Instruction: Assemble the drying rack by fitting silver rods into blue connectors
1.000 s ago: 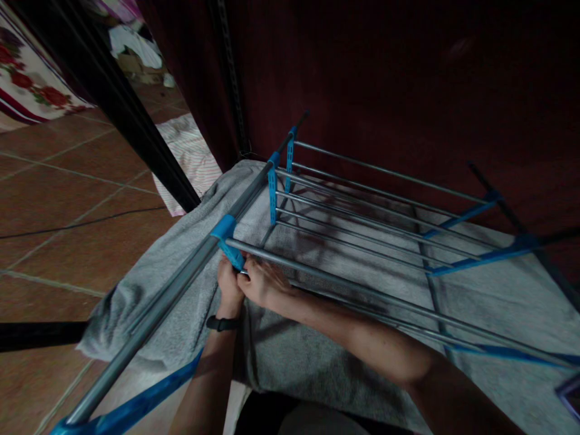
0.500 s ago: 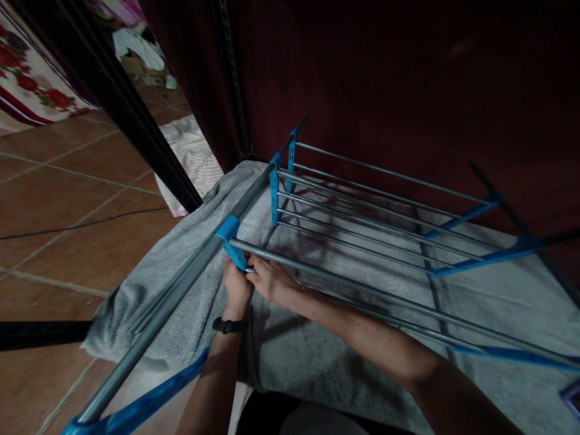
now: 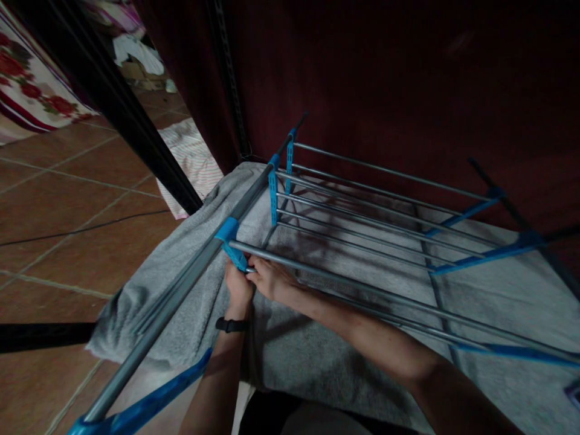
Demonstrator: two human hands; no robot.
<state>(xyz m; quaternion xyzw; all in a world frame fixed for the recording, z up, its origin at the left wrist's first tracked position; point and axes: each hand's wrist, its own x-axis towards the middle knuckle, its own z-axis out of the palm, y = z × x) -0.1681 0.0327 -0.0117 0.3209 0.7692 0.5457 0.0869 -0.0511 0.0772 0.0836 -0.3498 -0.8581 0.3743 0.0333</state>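
Drying rack [image 3: 362,211], grey rods w/ blue brackets, stands over grey towel [image 3: 181,284] on tiled floor [image 3: 67,223], mid scene. Left hand [image 3: 238,289] & right hand [image 3: 270,281] both clenched on the blue bracket [image 3: 235,257] at rack's near-left corner, touching each other.

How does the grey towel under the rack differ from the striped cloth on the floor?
The grey towel is plain grey and spread wide beneath the drying rack; the striped cloth is pale with thin stripes. The towel lies by the left hand and right hand; the cloth lies farther off beside a dark post. Both rest on the tiled floor.
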